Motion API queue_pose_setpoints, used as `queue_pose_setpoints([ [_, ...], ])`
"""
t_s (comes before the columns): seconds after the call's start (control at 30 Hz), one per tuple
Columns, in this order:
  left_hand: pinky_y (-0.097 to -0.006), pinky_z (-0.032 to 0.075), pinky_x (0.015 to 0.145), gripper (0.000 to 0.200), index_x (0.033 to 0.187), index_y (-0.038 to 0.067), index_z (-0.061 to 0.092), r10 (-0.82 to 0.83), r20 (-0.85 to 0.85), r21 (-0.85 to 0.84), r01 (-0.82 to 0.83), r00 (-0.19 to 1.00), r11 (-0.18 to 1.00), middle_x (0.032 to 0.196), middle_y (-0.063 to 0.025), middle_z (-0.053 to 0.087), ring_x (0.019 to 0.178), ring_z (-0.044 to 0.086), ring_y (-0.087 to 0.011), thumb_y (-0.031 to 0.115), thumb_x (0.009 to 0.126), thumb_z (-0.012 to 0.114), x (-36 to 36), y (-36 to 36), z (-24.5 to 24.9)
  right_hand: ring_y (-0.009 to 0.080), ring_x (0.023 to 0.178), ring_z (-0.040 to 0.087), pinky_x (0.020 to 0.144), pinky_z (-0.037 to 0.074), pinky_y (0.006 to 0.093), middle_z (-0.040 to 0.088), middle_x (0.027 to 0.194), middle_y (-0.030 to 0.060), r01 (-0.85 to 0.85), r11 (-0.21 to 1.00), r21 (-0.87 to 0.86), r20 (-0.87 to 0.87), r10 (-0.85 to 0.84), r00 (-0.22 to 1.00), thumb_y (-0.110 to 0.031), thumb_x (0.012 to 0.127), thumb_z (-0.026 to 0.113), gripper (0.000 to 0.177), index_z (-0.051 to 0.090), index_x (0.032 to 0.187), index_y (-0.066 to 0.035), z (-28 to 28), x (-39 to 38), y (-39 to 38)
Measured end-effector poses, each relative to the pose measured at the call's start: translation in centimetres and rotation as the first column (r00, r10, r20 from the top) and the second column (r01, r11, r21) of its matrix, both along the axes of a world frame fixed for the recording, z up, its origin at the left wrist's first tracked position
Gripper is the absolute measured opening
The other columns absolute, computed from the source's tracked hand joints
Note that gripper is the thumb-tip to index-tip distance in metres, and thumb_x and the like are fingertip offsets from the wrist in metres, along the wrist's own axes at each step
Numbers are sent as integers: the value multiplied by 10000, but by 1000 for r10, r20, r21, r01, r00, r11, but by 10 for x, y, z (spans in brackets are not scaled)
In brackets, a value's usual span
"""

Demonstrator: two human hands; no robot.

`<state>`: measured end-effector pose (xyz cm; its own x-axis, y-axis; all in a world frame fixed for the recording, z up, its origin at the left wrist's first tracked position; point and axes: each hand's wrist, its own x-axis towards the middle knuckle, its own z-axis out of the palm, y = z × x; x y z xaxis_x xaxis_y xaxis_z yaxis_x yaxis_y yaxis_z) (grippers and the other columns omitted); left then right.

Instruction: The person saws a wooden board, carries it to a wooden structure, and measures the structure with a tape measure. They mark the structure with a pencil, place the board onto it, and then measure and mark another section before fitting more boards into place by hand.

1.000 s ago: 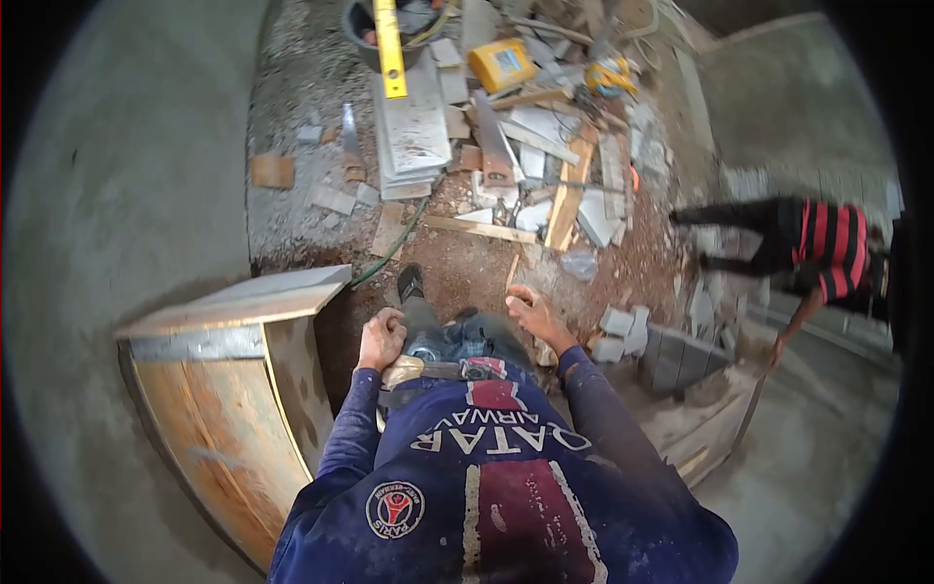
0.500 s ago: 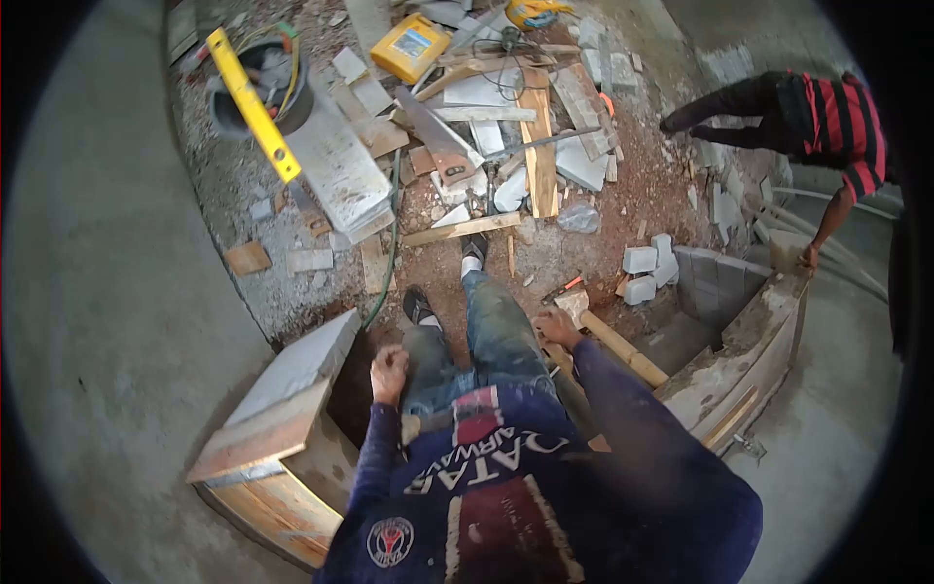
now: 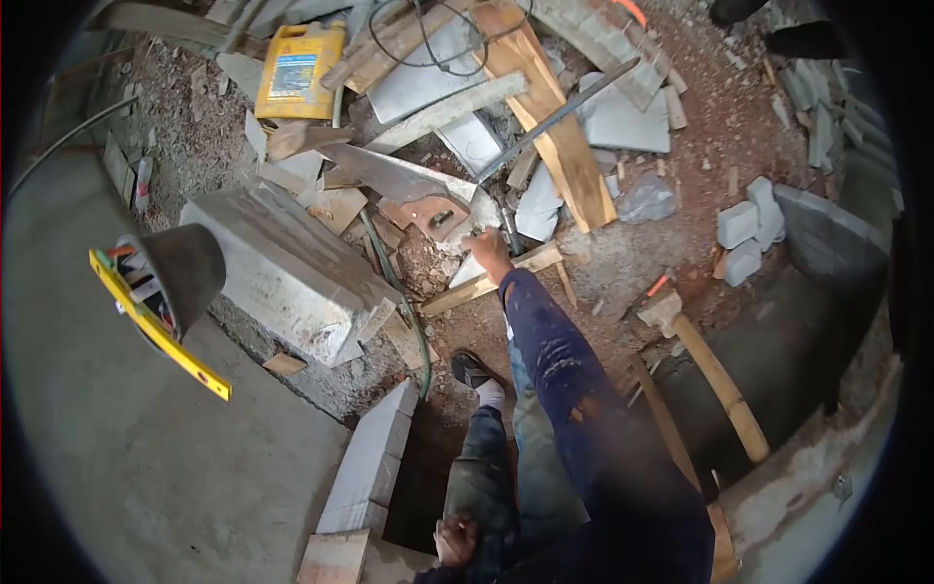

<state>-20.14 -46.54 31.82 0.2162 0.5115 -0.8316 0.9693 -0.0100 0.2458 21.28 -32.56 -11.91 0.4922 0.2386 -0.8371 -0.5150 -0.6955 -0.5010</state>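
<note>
My right arm stretches forward over the rubble, and my right hand (image 3: 489,253) is just below the handle of a handsaw (image 3: 438,214). Its fingers look apart, with nothing visible in them. Close beside that hand lies a dark, narrow tool (image 3: 510,230), whose kind I cannot make out. A wooden batten (image 3: 477,290) lies on the ground under my wrist. Low in the view, my left hand (image 3: 454,540) rests by my left leg, its fingers curled in with nothing showing between them.
A yellow jerrycan (image 3: 300,73), boards (image 3: 555,136) and broken blocks (image 3: 623,117) litter the ground ahead. At left, a yellow spirit level (image 3: 161,331) lies across a bucket (image 3: 185,273). A wooden-handled mallet (image 3: 715,375) is at right. A green hose (image 3: 394,273) runs past my foot.
My right hand has reached forward from beside my thigh to near the saw. My left hand stays low by my leg. The view has shifted closer to the rubble; the other person is mostly out of view.
</note>
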Motion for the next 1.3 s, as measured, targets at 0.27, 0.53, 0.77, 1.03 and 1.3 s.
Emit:
queue_pose_setpoints([
  [0.27, -554, 324, 1013, 319, 1153, 95, 627, -165, -438, -225, 70, 884, 972, 1209, -186, 561, 1169, 480, -377, 273, 889, 606, 72, 12, 17, 328, 1154, 548, 983, 471, 421, 490, 1309, 246, 483, 874, 45, -263, -456, 850, -101, 701, 756, 857, 289, 1403, 46, -11, 17, 64],
  [0.53, -559, 308, 1027, 314, 1156, 88, 618, -251, -525, -254, 132, 813, 958, 1232, -187, 556, 1201, 465, -378, 280, 910, 587, 100, 20, 15, 290, 1190, 499, 875, 556, 399, 388, 1383, 203, 369, 871, 325, -378, -238, 895, 108, 685, 694, 975, 166, 1480, -93, 3, -56, 33],
  [0.77, -538, 280, 1062, 304, 1149, 101, 617, -207, -550, -294, 45, 809, 955, 1233, -188, 575, 1234, 458, -366, 301, 927, 563, 112, 25, 11, 294, 878, 654, 797, 518, 379, 664, 986, 163, 90, 989, 121, 401, -131, 907, -29, 866, 554, 294, 560, 1160, -19, -13, 8, -29],
  [1.03, -515, 307, 1053, 337, 1167, 102, 610, -171, -557, -302, -6, 812, 953, 1226, -175, 583, 1233, 461, -368, 327, 921, 563, 94, 6, -5, 343, 1061, 597, 904, 483, 431, 628, 1115, 183, -792, 600, 110, 815, 401, 418, -105, 936, 492, 213, 575, 1111, -17, -89, 116, 118],
  [1.3, -466, 434, 832, 259, 1004, 44, 623, -315, -501, -210, 240, 806, 948, 986, -152, 625, 969, 573, -332, 275, 887, 628, 93, -16, 0, 305, 1351, 418, 1094, 364, 437, 384, 1515, 56, -908, 374, -191, 497, 834, 239, -370, 974, 461, 403, 509, 1374, -361, -140, 105, 148],
])
